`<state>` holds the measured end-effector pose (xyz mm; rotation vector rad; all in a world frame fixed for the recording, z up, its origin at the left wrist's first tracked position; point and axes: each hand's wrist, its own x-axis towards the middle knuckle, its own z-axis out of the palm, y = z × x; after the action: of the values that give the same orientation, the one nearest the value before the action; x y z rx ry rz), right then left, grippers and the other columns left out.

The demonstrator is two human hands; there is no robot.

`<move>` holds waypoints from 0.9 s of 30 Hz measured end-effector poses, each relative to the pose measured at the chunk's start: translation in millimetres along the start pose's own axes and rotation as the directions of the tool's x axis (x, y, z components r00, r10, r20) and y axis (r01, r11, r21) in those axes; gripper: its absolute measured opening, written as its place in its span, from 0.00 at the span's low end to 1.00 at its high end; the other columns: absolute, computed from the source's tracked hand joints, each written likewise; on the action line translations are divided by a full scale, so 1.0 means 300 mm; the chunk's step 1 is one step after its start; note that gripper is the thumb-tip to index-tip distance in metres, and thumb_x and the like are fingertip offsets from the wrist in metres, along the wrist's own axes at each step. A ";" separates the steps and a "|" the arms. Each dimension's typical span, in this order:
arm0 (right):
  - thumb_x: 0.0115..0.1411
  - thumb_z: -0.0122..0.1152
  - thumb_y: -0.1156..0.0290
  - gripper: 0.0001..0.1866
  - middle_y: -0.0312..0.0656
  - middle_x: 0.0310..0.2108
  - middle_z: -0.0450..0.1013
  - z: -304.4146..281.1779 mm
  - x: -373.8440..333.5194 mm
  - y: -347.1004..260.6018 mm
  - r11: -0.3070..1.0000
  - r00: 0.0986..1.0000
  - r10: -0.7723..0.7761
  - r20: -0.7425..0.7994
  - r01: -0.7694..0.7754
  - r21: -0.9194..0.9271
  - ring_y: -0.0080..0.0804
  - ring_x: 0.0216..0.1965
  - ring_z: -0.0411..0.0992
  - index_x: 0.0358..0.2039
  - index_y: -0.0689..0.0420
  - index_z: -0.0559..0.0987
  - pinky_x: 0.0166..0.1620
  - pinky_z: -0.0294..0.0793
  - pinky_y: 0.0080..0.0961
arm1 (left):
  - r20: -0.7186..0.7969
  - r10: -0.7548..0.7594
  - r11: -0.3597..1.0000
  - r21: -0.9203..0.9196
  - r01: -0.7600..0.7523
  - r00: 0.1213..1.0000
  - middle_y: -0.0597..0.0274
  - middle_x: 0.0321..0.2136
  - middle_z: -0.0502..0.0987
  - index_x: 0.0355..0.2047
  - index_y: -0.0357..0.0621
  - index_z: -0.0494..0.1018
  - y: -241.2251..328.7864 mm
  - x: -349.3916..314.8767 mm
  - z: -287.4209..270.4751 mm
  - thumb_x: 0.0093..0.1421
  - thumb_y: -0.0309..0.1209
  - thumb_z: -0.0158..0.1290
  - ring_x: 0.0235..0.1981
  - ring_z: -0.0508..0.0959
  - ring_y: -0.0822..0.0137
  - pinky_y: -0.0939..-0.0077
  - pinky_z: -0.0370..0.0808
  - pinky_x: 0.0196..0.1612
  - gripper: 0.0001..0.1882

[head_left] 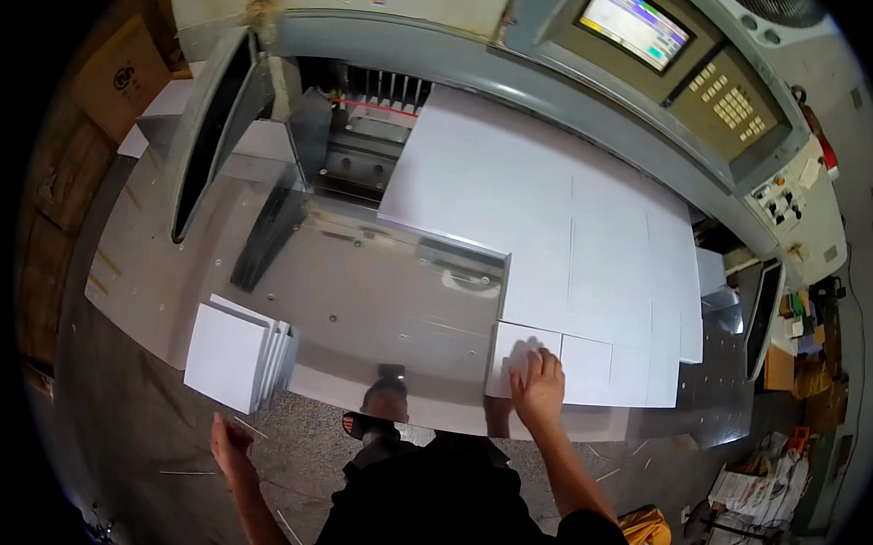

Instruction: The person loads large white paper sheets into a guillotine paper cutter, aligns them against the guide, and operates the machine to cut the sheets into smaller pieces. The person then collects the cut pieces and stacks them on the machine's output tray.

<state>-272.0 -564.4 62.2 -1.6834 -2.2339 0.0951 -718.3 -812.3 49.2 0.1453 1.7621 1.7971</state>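
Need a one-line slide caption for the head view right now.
Right hand rests on a small white paper stack at the paper cutter table's front edge; left hand hangs free below it.

Steel cutter table (377, 299) under white sheets (556, 219), small stack (233, 351) at left

I found the steel bench (377, 299) bare between the small paper pile (233, 356) and the cut white stacks (574, 249). Behind, the cutter's clamp housing (365, 123) blocked the way.

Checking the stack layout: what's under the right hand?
The right hand lies on a small white paper stack at the shiny metal table edge. The paper beneath the palm is covered.
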 end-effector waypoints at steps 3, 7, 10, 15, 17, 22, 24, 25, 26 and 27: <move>0.53 0.63 0.55 0.28 0.58 0.51 0.67 -0.027 -0.007 0.068 0.995 0.989 -0.102 0.104 0.101 0.009 0.56 0.53 0.64 0.47 0.64 0.73 0.53 0.66 0.45 | 0.048 0.040 0.996 0.075 -0.043 0.998 0.69 0.17 0.65 0.23 0.48 0.66 -0.038 -0.093 0.164 0.66 0.41 0.46 0.19 0.66 0.75 0.79 0.66 0.24 0.16; 0.52 0.64 0.52 0.32 0.56 0.52 0.67 -0.031 -0.022 0.013 0.949 0.936 -0.310 0.164 0.295 0.110 0.55 0.54 0.64 0.49 0.63 0.73 0.55 0.66 0.44 | 0.499 0.083 0.970 0.157 -0.185 0.863 0.66 0.21 0.69 0.28 0.40 0.71 -0.112 -0.222 0.479 0.65 0.33 0.47 0.23 0.70 0.75 0.79 0.70 0.29 0.11; 0.51 0.64 0.52 0.31 0.53 0.51 0.67 0.015 -0.034 -0.023 0.820 0.843 -0.528 0.102 0.475 0.320 0.52 0.54 0.65 0.48 0.62 0.73 0.55 0.67 0.42 | 0.539 -0.244 0.904 0.427 -0.012 0.806 0.64 0.25 0.77 0.29 0.37 0.74 -0.238 -0.345 0.651 0.65 0.38 0.50 0.27 0.75 0.75 0.79 0.71 0.32 0.16; 0.51 0.66 0.60 0.24 0.50 0.48 0.69 0.089 0.007 -0.077 0.544 0.686 -0.727 0.035 0.544 0.639 0.50 0.52 0.67 0.45 0.61 0.74 0.52 0.70 0.40 | 0.213 -0.551 0.680 0.675 0.287 0.807 0.55 0.29 0.78 0.36 0.32 0.73 -0.319 -0.502 0.707 0.60 0.52 0.53 0.28 0.79 0.68 0.76 0.77 0.31 0.28; 0.51 0.65 0.63 0.21 0.51 0.47 0.69 0.118 0.037 -0.072 0.568 0.765 -0.639 0.080 0.399 0.720 0.50 0.49 0.67 0.43 0.62 0.74 0.50 0.70 0.41 | 0.119 -0.561 0.697 0.601 0.391 0.819 0.52 0.30 0.78 0.37 0.30 0.72 -0.309 -0.532 0.691 0.59 0.53 0.53 0.29 0.80 0.66 0.75 0.78 0.32 0.30; 0.52 0.62 0.61 0.19 0.54 0.37 0.71 0.152 0.089 -0.034 0.793 0.871 -0.408 0.275 0.188 0.580 0.52 0.38 0.71 0.38 0.63 0.75 0.40 0.73 0.43 | 0.223 -0.572 0.811 0.297 0.504 0.789 0.51 0.31 0.78 0.40 0.30 0.71 -0.317 -0.555 0.686 0.60 0.47 0.56 0.30 0.80 0.65 0.74 0.79 0.33 0.26; 0.52 0.62 0.58 0.21 0.56 0.35 0.72 0.167 0.085 -0.035 0.806 0.822 -0.425 0.378 0.154 0.572 0.55 0.35 0.73 0.37 0.64 0.74 0.38 0.74 0.45 | 0.295 -0.407 0.865 0.428 0.261 0.865 0.53 0.30 0.78 0.39 0.31 0.71 -0.324 -0.550 0.680 0.59 0.42 0.58 0.30 0.80 0.66 0.75 0.78 0.32 0.22; 0.51 0.63 0.58 0.22 0.55 0.35 0.73 0.168 0.090 -0.035 0.815 0.811 -0.398 0.428 0.098 0.572 0.54 0.36 0.73 0.37 0.64 0.74 0.38 0.74 0.43 | 0.340 -0.321 0.868 0.479 0.131 0.884 0.53 0.30 0.78 0.38 0.32 0.71 -0.330 -0.544 0.677 0.58 0.40 0.59 0.30 0.80 0.67 0.75 0.78 0.32 0.20; 0.51 0.64 0.59 0.22 0.55 0.35 0.73 0.168 0.097 -0.035 0.822 0.798 -0.369 0.477 0.041 0.567 0.52 0.37 0.74 0.38 0.64 0.75 0.39 0.75 0.41 | 0.367 -0.275 0.889 0.448 0.090 0.889 0.55 0.29 0.78 0.37 0.33 0.70 -0.349 -0.527 0.665 0.58 0.37 0.60 0.30 0.80 0.68 0.76 0.77 0.31 0.18; 0.51 0.65 0.59 0.22 0.54 0.36 0.73 0.167 0.108 -0.041 0.826 0.783 -0.341 0.521 -0.016 0.564 0.51 0.37 0.74 0.38 0.64 0.75 0.40 0.75 0.40 | 0.393 -0.223 0.907 0.418 0.042 0.892 0.56 0.29 0.78 0.35 0.34 0.70 -0.343 -0.506 0.661 0.57 0.34 0.61 0.29 0.79 0.70 0.76 0.76 0.30 0.16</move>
<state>-306.4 -530.0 25.7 -1.2147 -2.4223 1.2722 -465.1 -721.1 24.6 0.5342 1.7305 1.1660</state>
